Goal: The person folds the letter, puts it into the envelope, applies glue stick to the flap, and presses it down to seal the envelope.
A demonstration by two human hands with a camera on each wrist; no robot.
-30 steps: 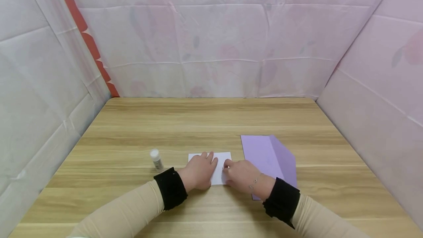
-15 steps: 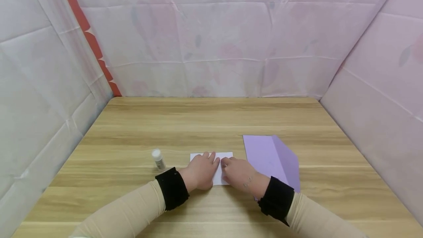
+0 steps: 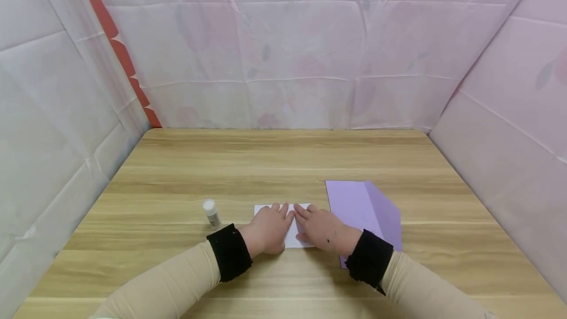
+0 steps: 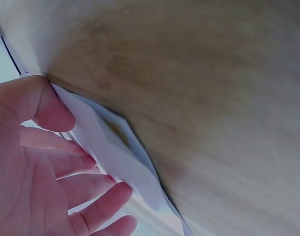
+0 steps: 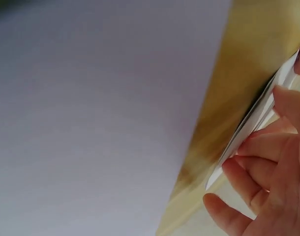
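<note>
Nearest the camera, 2 forearms in beige sleeves with black cuffs reached in over the light wooden table (image 3: 283, 161). The left hand (image 3: 267, 228) lay palm down on the small folded white sheet of paper (image 3: 294, 237), its fingers fairly straight and flat on the sheet; the left wrist view showed the thumb (image 4: 39, 101) and fingertips resting along the paper's folded layers, whose edge lifted slightly off the wood. The right hand (image 3: 320, 228) pressed on the right part of the same sheet, fingers extended towards the left hand so that the fingertips of both nearly met near the sheet's far edge. In the right wrist view its fingers (image 5: 248, 172) lay on the white layers without curling round them. The white paper sat near the front middle of the table. Just left of it stood a small white-capped glue stick (image 3: 210, 213), upright and apart from the paper. To the right, just beside the right wrist, lay a lilac paper envelope (image 3: 354, 206) with its flap folded open. Beyond, pale pink floral cloth (image 3: 288, 63) walled in the table.
</note>
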